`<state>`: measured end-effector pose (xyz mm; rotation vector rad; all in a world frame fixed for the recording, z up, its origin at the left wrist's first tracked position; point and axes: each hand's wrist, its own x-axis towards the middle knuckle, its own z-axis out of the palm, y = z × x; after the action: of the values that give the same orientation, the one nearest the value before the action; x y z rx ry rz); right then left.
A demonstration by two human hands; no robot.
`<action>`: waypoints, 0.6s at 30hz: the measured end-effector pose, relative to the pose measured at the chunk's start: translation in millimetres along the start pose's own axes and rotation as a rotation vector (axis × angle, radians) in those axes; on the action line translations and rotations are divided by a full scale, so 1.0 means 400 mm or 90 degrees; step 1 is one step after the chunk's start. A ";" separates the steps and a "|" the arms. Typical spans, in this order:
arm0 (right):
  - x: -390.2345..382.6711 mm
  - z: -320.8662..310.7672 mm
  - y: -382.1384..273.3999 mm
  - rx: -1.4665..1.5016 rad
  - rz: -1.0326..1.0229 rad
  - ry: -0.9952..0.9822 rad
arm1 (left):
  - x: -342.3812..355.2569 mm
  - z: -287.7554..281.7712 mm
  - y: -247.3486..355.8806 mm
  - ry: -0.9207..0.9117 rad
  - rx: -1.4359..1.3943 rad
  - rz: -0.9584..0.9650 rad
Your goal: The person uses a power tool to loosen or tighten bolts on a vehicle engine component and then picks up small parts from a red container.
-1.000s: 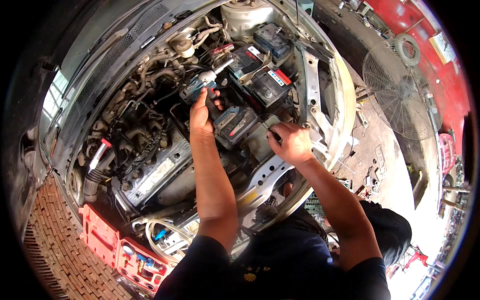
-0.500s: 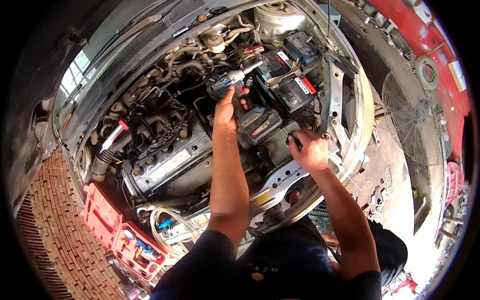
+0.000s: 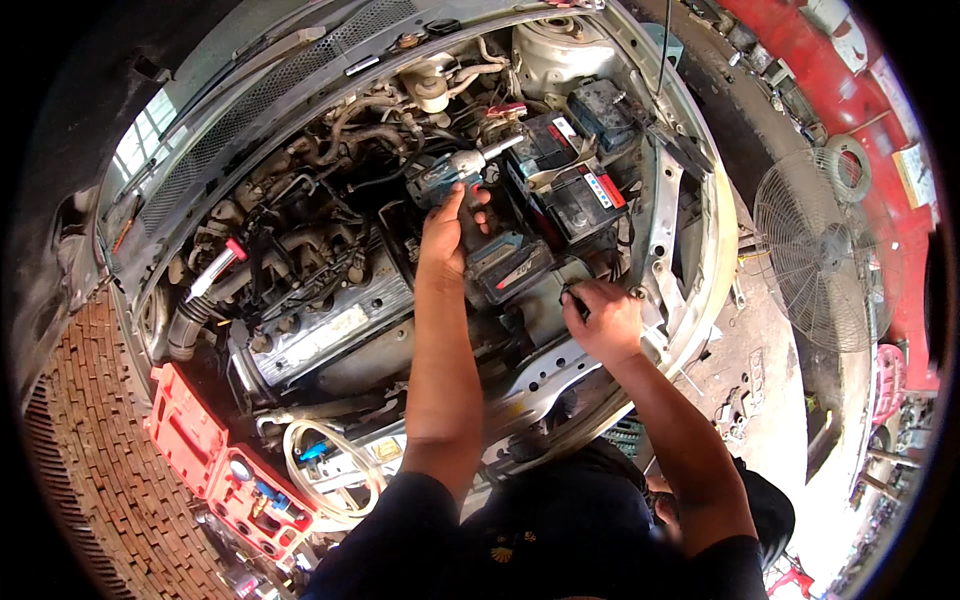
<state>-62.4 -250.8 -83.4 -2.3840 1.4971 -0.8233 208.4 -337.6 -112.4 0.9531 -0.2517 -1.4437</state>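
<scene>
My left hand (image 3: 445, 238) is wrapped round the grip of a cordless impact wrench (image 3: 440, 180) over the engine bay. A silver extension (image 3: 503, 147) on its nose points right, towards the car battery (image 3: 582, 205). The wrench's dark battery pack (image 3: 508, 267) hangs below the grip, near my wrist. My right hand (image 3: 610, 322) is by the front panel, thumb and fingers pinched together. A small dark thing shows at those fingertips, too hidden to name. Left of my left arm is the engine's silver valve cover (image 3: 335, 340).
An open red tool case (image 3: 190, 425) and a coiled pale hose (image 3: 335, 490) sit at the front left. A silver tool with a red end (image 3: 218, 268) stands in the engine bay. A large fan (image 3: 822, 250) is on the right. Another person's dark head (image 3: 768, 515) is low beside my right arm.
The whole view has shifted slightly, moving the car a little left in the picture. Both hands keep their grips; my right hand's fingers are bent a little closer together.
</scene>
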 end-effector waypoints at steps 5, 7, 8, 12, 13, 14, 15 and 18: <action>0.000 -0.002 0.003 0.027 -0.007 -0.016 | 0.015 -0.010 -0.004 -0.016 -0.057 -0.028; 0.004 -0.014 -0.006 0.045 0.006 -0.044 | 0.012 -0.012 -0.007 -0.004 -0.058 -0.030; 0.006 -0.018 -0.006 0.042 0.008 -0.044 | 0.012 -0.009 -0.008 0.002 -0.055 -0.031; 0.011 -0.021 -0.006 0.047 -0.018 -0.037 | 0.004 -0.001 0.000 0.006 -0.043 -0.024; 0.009 -0.019 -0.004 0.057 -0.019 -0.040 | 0.005 -0.004 -0.003 -0.017 -0.062 -0.019; 0.010 -0.020 -0.002 0.067 -0.023 -0.043 | 0.006 -0.003 -0.004 -0.019 -0.064 -0.019; 0.014 -0.024 -0.002 0.076 -0.027 -0.053 | 0.007 -0.002 -0.005 -0.018 -0.057 -0.017; 0.009 -0.028 -0.002 0.095 -0.029 -0.049 | 0.002 0.000 -0.012 -0.008 -0.050 -0.014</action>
<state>-66.6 -252.1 -72.6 -2.3206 1.3085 -0.8132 205.0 -337.6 -115.8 0.8866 -0.1928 -1.4696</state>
